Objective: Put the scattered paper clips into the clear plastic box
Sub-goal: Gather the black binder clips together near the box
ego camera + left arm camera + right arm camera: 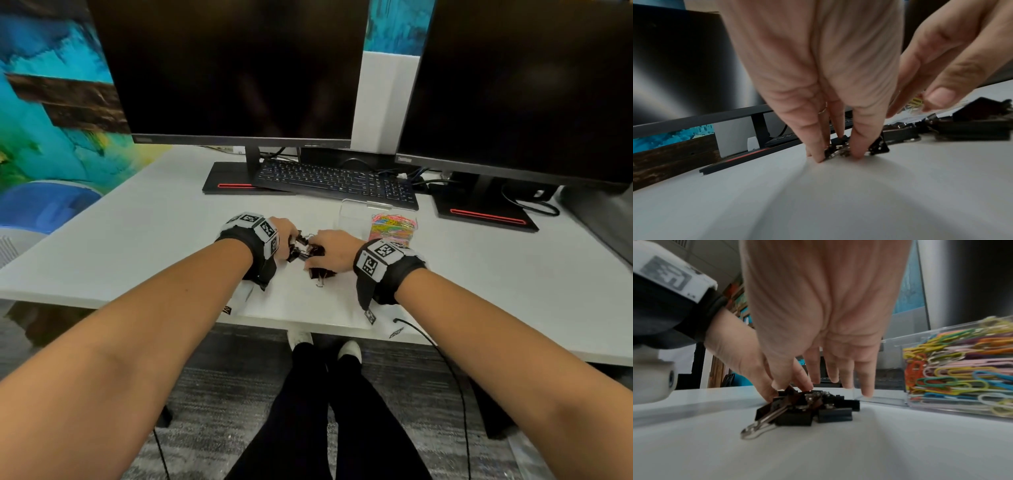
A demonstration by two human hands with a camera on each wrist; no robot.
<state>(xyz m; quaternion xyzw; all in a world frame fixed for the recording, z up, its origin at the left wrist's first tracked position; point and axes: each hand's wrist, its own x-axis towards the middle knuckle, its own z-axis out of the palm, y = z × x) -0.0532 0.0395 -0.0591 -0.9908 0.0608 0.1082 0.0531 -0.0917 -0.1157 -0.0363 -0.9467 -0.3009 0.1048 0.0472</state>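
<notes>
Several black binder clips point(303, 251) lie heaped on the white desk between my hands. My left hand point(290, 244) comes at the heap from the left; in the left wrist view its thumb and fingertips point(819, 156) pinch a cluster of small clips point(840, 150) against the desk. My right hand point(313, 251) hovers over the heap point(807, 408) with its fingers point(867, 386) straight and spread, the thumb touching the top clips. The clear plastic box point(354, 219) stands just behind the right hand. Its right compartment holds colourful paper clips point(957, 369).
A black keyboard point(337, 183) lies behind the box. Two dark monitors point(236, 68) stand on bases at the back of the desk point(137, 246). A black cable point(442, 356) hangs off the front edge near my right wrist.
</notes>
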